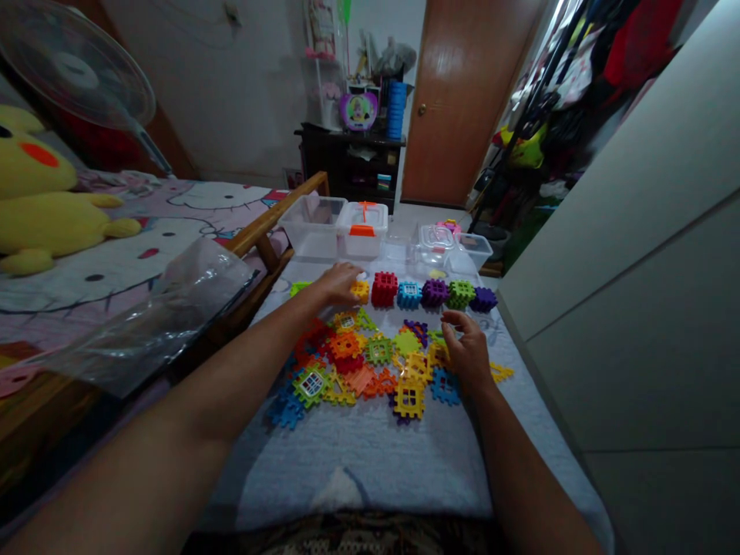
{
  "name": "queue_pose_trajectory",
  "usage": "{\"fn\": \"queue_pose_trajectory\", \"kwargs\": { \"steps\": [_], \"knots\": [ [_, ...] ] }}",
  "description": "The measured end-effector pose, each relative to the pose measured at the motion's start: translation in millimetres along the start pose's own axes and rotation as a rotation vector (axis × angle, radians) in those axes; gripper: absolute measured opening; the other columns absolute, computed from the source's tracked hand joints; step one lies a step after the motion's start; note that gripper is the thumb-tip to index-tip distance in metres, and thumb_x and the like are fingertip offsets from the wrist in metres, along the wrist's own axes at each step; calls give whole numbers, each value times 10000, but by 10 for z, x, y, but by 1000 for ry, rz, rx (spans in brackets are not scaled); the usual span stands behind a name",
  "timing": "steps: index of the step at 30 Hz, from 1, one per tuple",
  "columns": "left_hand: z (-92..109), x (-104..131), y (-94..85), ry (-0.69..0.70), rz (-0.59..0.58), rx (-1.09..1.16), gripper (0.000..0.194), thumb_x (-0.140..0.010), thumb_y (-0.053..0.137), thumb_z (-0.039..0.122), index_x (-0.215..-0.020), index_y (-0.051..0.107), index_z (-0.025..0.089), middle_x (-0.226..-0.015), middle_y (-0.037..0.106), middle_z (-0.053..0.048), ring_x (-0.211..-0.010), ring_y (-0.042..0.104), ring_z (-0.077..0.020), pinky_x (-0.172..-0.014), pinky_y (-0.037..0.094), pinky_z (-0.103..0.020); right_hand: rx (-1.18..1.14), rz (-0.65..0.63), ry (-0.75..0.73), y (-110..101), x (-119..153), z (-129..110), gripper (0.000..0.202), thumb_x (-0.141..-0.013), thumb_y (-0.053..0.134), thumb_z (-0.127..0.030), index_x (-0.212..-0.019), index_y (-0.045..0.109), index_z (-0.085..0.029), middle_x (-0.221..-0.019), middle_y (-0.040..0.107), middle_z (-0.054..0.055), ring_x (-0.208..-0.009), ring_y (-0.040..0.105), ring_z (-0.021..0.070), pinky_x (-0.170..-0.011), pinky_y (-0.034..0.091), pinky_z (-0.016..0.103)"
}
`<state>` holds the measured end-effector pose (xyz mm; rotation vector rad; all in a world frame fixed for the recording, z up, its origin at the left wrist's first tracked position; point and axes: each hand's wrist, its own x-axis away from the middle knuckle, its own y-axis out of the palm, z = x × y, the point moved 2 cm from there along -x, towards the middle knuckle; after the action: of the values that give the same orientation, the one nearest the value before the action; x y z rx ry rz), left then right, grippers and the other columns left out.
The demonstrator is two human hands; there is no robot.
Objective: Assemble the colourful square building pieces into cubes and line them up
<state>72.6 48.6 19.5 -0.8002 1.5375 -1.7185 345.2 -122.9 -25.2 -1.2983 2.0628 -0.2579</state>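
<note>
Reaching to the far side of the cloth-covered surface, my left hand (340,285) has its fingers closed around the edge of a small yellow stack of building tiles (361,291). My right hand (467,351) hovers at the right side of a loose pile of tiles, fingers curled but apart, with nothing visible in them. The pile holds notched plastic tiles: a green tile with a white window (312,384), an orange tile (345,345), a yellow tile (409,399) and a blue tile (445,385). To the right of the yellow stack stand a red stack (385,289) and a light blue stack (409,294).
The row continues with purple (435,292), green (461,293) and dark purple stacks (484,299). Behind it are a clear bin (312,223) and a lidded box with orange latches (364,243). A wooden rail (271,216) borders the left; a white cabinet (636,254) borders the right.
</note>
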Motion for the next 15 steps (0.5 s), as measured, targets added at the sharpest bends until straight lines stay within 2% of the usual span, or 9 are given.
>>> {"fn": "queue_pose_trajectory", "kwargs": {
  "steps": [3,5,7,9,12,15],
  "knots": [
    [119,193,-110,46,131,-23,711,-714,722,381,-1351,518,141,-1387,543,-157,-1305,459,-315,-1125,328,-427,1,-17,22,-27,-6,-9,250,-813,521,-294,-982,680,-203,-981,716,88,-924,625,251,-860,487,427],
    [281,413,-179,96,249,25,635,-759,692,350,-1336,524,142,-1372,540,-158,-1306,448,-304,-1140,309,-430,2,-45,32,-49,-13,-10,267,-786,497,-257,-969,682,-198,-966,711,86,-889,625,241,-830,494,409],
    [505,684,-199,162,307,98,568,-791,681,332,-1314,534,164,-1351,544,-148,-1294,453,-296,-1129,326,-441,3,-91,21,-67,-20,-14,272,-757,487,-237,-939,685,-199,-951,705,79,-839,622,224,-797,499,388],
    [768,961,-154,254,274,165,446,-831,665,340,-1247,568,210,-1284,583,-118,-1245,492,-287,-1097,363,-459,10,-156,-3,-79,-26,-30,247,-741,492,-233,-892,685,-205,-914,699,62,-790,611,207,-766,498,368],
    [1134,1290,-4,403,145,206,278,-858,659,339,-1108,617,225,-1181,624,-89,-1158,544,-264,-1041,416,-435,21,-291,-56,-81,-18,-94,165,-745,520,-237,-809,670,-212,-829,674,35,-765,598,195,-751,483,349],
    [1353,1447,146,437,109,210,386,-808,726,396,-1131,606,222,-1204,622,-92,-1185,527,-286,-1071,391,-461,48,-410,-156,-73,19,-187,110,-793,564,-257,-783,664,-211,-826,647,37,-831,591,208,-809,457,365]
  ]
}}
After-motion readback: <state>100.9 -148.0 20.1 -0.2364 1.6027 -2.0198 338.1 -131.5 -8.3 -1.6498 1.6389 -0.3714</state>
